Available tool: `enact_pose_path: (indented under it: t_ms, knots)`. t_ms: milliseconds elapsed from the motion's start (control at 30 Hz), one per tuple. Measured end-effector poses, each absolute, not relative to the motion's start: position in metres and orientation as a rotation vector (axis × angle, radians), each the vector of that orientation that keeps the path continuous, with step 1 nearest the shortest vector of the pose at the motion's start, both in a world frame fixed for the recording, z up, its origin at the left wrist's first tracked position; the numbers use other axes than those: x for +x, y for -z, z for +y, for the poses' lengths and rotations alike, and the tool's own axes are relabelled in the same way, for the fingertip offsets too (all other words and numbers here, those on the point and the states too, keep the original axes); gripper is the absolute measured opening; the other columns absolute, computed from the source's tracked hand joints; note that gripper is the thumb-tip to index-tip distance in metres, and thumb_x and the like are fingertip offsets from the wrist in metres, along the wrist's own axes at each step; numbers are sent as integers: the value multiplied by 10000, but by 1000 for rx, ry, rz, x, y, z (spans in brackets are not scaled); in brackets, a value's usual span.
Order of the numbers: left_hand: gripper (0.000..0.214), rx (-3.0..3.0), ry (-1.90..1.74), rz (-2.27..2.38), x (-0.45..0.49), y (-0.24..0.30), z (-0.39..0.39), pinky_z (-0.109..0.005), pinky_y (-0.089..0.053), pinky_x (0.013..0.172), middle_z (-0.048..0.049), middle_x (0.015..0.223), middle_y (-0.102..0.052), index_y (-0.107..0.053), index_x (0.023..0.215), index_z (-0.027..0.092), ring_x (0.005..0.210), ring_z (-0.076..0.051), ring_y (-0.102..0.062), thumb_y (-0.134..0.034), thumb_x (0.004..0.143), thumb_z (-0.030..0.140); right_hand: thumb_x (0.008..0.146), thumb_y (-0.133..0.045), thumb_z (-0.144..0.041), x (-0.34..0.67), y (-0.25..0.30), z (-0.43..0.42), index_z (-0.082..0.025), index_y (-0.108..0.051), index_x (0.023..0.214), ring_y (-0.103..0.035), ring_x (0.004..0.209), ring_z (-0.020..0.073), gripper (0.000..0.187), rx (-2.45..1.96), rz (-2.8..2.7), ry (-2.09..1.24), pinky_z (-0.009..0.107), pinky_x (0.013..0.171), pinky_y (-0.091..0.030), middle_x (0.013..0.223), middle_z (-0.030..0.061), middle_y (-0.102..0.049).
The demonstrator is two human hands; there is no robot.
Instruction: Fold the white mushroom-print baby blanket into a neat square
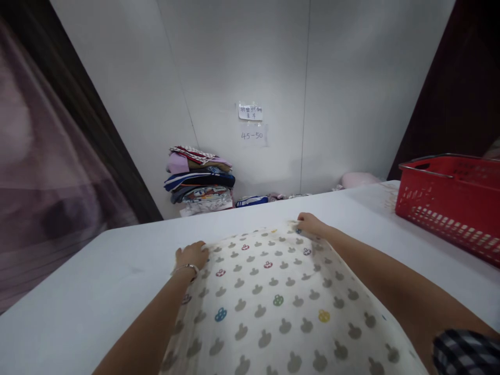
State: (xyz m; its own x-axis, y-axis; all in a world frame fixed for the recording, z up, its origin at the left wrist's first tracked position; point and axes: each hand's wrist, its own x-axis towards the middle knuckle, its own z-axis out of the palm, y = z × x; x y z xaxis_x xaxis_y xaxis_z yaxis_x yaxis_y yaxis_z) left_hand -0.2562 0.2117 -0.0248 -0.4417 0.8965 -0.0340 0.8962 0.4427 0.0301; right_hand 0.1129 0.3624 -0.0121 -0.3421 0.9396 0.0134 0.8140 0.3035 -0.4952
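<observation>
A cream cloth (265, 297) printed with grey, red, blue, green and yellow mushroom shapes spreads over the white table (128, 265) and runs out of view at the bottom. At its far left corner, my left hand (192, 255) grips the edge with curled fingers; a bracelet circles that wrist. My right hand (311, 225) pinches the far right corner, where the fabric bunches slightly. Both arms reach forward along the sides of the cloth.
A red plastic basket (449, 203) stands on the table at the right. Behind the far edge rise a stack of folded clothes (201, 179) and a pink bundle (358, 179). Paper labels (250, 112) hang on the wall. A pinkish sheer curtain (50, 182) hangs at the left.
</observation>
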Motion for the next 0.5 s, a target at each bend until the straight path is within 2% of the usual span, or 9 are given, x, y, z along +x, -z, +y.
enact_pose_path:
  t_ms: [133,267,367,433,500]
  knots:
    - [476,1749,-30,2572,-248,26,206,-539,-126,1042,-86,1262,-543,-503,1201,208,1163,-256,-467,-392,739,246,703,-463,-93,122,-1,327,-193,-529,901,-526,953,162,231,-1238,-2307,-459,263,796,-416,1082,55,-575]
    - [524,1893,-27,2484,-236,29,207,-499,-95,1069,-87,1294,-511,-483,1230,214,1217,-236,-408,-449,709,257,757,-421,-99,130,-2,262,-207,-581,924,-520,979,182,256,-627,-2588,-364,318,854,-406,1010,73,-605]
    - [572,1994,-23,2423,-228,30,211,-467,-116,1072,-72,1286,-515,-456,1255,235,1217,-224,-404,-475,684,228,815,-400,-136,128,2,221,-252,-585,1091,-539,996,171,352,-367,-2823,-544,312,882,-404,1068,51,-617]
    - [551,2033,-14,2412,-225,29,215,-449,-146,1062,-66,1238,-547,-489,1220,242,1189,-224,-426,-482,671,200,831,-415,-167,124,3,216,-268,-564,1154,-549,1012,163,370,-394,-2786,-726,299,897,-404,1109,32,-613]
    - [422,2040,4,2419,-225,27,219,-418,-210,1033,-64,1138,-596,-579,1092,240,1132,-225,-469,-481,683,211,823,-452,-201,119,3,236,-254,-588,1122,-550,1027,165,333,-671,-2528,-838,288,905,-404,1130,24,-609]
